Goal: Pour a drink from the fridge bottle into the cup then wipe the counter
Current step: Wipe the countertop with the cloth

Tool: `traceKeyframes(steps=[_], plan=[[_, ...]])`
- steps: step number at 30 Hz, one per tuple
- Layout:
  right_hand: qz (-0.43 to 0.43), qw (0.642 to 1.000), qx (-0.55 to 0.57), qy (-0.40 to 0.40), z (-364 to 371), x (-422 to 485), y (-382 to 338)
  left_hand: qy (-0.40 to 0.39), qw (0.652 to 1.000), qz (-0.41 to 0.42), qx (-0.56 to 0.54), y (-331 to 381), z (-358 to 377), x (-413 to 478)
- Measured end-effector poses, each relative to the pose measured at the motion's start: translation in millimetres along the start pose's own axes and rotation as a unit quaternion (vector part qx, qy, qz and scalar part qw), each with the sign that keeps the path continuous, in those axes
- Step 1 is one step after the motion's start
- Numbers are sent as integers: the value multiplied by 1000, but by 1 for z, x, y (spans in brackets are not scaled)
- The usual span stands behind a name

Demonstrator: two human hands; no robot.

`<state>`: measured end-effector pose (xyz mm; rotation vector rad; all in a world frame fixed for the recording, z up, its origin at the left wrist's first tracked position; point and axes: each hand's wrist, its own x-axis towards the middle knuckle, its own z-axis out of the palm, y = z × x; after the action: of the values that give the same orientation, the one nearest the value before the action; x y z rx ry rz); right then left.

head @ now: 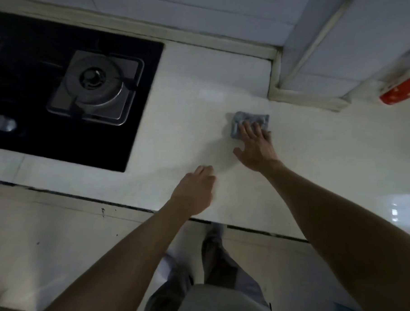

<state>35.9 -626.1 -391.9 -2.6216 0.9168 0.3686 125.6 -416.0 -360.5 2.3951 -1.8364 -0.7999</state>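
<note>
Two bare hands, both yours, work over the white counter (329, 142).

1. Nearest: your left hand (194, 192) rests on the counter near its front edge. The fingers are relaxed and close together, and it holds nothing.
2. Farther in: your right hand (256, 148) has its fingers straight and pressed flat on a grey-blue cloth (250, 118). The thumb is spread wide to the left, off the cloth.
3. The cloth is a small rectangle lying on the counter, between the hob and the tiled column.
4. Left: a black glass gas hob (26, 77) is set into the counter, with one steel burner (96, 84) showing.
5. Far right: a white container with a red label (402, 90), blurred, stands beside the tiled column (321, 54).
6. Rear: a tiled wall (182, 4).
</note>
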Motion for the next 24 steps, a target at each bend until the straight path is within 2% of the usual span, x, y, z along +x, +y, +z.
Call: traceKeyframes(steps=[6,10,14,16,20,24], plan=[[41,999,2,-10,47,-118,-34,9,998,36,44,-12,41,-83],[71,997,20,-23,73,-177,-67,18,999,2,29,-24,53,-112],[128,990,51,-22,88,-190,-102,51,997,-44,-29,-35,48,-128],[136,988,63,-36,90,-188,-123,41,997,-58,-40,-43,45,-134],[95,993,62,-41,94,-187,-167,-45,995,-73,-48,-58,47,-145],[63,997,41,-24,102,-180,-189,-40,997,-52,-40,-61,43,-147]])
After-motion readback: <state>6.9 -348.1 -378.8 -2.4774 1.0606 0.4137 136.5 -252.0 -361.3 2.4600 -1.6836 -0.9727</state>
